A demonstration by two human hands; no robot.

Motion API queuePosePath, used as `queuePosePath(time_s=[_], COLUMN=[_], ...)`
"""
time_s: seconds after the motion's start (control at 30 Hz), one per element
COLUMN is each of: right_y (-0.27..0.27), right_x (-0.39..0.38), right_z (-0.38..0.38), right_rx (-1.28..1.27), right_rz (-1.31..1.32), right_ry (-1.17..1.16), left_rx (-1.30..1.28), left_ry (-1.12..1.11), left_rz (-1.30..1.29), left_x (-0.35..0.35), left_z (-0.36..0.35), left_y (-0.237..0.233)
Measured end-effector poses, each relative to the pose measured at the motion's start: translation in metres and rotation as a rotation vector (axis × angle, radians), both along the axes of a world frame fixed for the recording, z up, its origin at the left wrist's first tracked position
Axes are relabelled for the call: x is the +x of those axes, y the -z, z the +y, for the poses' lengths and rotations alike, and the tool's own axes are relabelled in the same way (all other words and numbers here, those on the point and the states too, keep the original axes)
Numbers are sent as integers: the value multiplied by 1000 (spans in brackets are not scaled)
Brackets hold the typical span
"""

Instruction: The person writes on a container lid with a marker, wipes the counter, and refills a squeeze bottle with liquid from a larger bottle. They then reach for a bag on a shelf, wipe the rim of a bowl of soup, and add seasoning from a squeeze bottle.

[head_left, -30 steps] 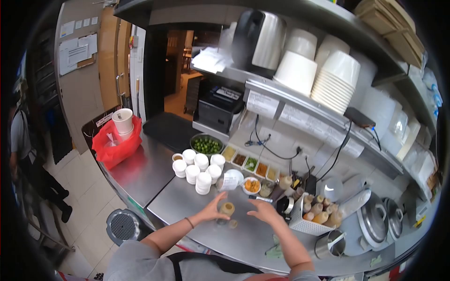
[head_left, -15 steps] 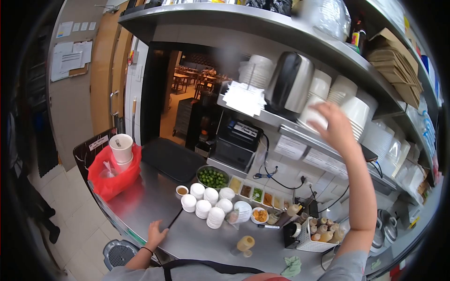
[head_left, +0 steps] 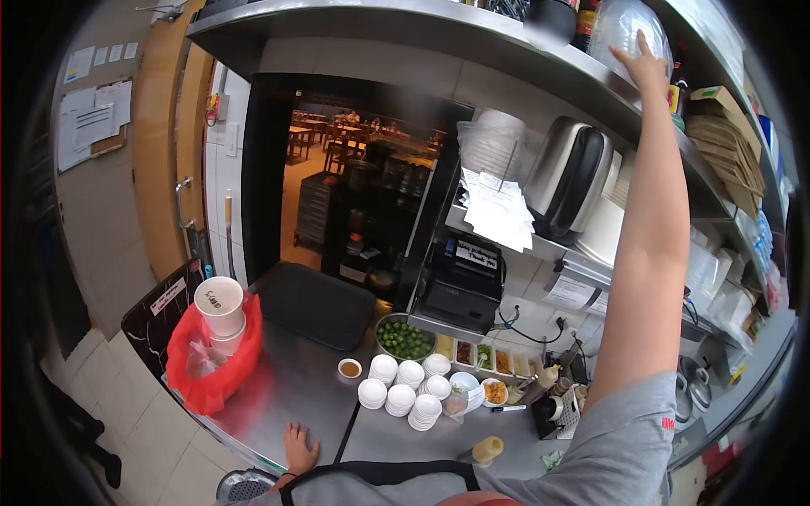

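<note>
My right hand (head_left: 645, 66) is raised to the upper shelf, fingers spread against a plastic-wrapped stack of clear, domed containers or lids (head_left: 609, 32). Whether the fingers grip the wrapping I cannot make out. Down on the steel counter (head_left: 287, 384), my left hand (head_left: 299, 449) rests with its fingers apart, holding nothing. Ahead of it stand several stacks of small white cups (head_left: 400, 400) and one cup of brown sauce (head_left: 349, 368). A squeeze bottle (head_left: 487, 449) stands nearer my body.
A red bag (head_left: 198, 371) with white paper tubs (head_left: 219, 308) sits at the counter's left end. Behind are a black tray (head_left: 316, 304), a bowl of green limes (head_left: 405, 337) and a printer (head_left: 460, 282). The upper shelf (head_left: 405, 13) overhangs the lower one.
My right hand has risen from the white tubs on the lower shelf to the wrapped stack on the upper shelf. My left hand stays on the counter; the view has shifted.
</note>
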State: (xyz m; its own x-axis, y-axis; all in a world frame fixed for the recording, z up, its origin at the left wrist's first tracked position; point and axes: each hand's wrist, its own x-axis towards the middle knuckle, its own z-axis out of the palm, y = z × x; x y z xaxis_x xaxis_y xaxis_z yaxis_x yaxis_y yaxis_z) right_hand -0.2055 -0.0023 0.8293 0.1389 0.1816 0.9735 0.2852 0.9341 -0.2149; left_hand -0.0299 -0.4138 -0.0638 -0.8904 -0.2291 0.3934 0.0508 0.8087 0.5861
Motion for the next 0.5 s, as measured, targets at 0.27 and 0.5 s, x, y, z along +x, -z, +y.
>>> queuePosePath(time_s=[0.27, 0.5], right_y=[6, -50], right_x=[1, 69], right_z=[27, 73], right_rx=[66, -140], right_rz=[500, 976], right_ry=[-349, -1098], left_rx=[19, 25], left_ry=[15, 22], left_rz=[35, 0], left_x=[-4, -7], left_z=[0, -1], left_y=[5, 6])
